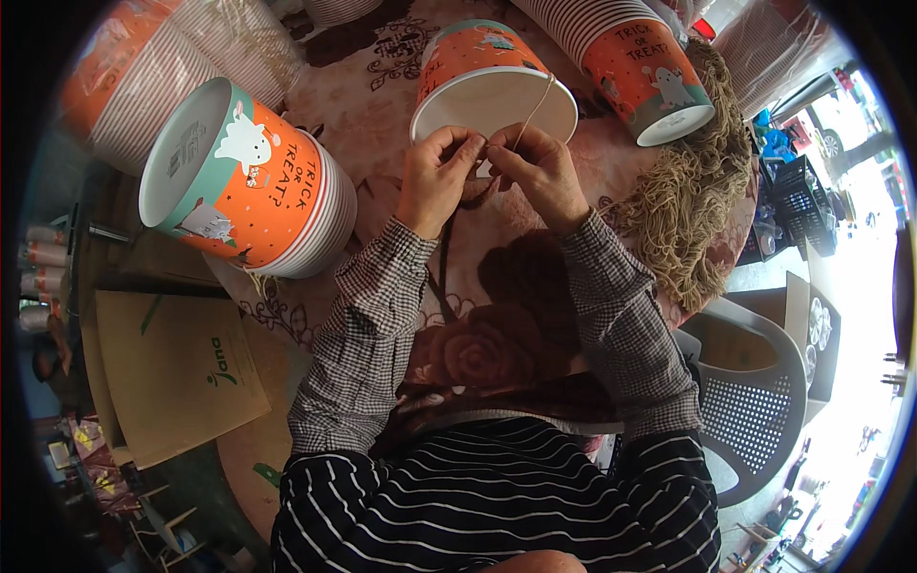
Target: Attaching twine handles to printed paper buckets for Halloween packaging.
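Note:
A paper bucket [454,103], orange and green outside and white inside, lies on its side with its mouth toward me. Up from my hands a thin beige cord [539,107] runs to the bucket's rim. Just in front of that mouth my left hand [430,183] is closed, thumb and fingertips pinched together. Beside it, almost touching, my right hand [546,178] pinches the cord. Whether the left fingertips hold the cord's end is hard to make out. Below the fingers shows a small brownish loop, too unclear to name.
Nested buckets [277,186] stand tilted at the left, with plastic-wrapped stacks behind. Another nested stack [650,81] lies at the far right, beside a heap of beige cords [683,205]. A cardboard box [181,372] is at the lower left, a grey plastic chair [759,406] at the right.

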Available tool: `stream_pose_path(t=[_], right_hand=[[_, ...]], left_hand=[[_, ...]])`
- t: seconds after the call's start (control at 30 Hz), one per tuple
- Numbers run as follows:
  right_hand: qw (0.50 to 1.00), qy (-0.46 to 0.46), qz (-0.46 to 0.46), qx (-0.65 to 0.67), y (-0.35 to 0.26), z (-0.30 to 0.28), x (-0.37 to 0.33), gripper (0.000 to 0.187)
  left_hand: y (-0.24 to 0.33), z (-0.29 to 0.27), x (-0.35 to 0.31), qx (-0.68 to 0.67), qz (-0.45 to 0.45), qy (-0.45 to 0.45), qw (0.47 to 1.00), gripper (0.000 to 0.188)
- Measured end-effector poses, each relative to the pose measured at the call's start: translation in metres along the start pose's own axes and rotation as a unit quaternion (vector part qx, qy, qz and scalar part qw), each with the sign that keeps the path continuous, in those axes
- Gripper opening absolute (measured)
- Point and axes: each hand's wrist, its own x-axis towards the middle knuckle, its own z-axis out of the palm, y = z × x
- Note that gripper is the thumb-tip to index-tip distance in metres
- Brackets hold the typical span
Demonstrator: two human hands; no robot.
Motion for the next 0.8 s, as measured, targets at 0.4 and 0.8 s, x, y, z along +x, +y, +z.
stream_pose_path(t=[0.4,0.8], right_hand=[[0.999,0.005,0.036,0.019,-0.003,-0.001,0.000,0.014],[0.996,0.046,-0.005,-0.073,0.006,0.002,0.002,0.014]], left_hand=[[-0.004,-0.008,0.003,0.095,0.027,-0.022,0.995,0.019],[-0.010,0.003,0.001,0.244,0.178,0.092,0.949,0.010]])
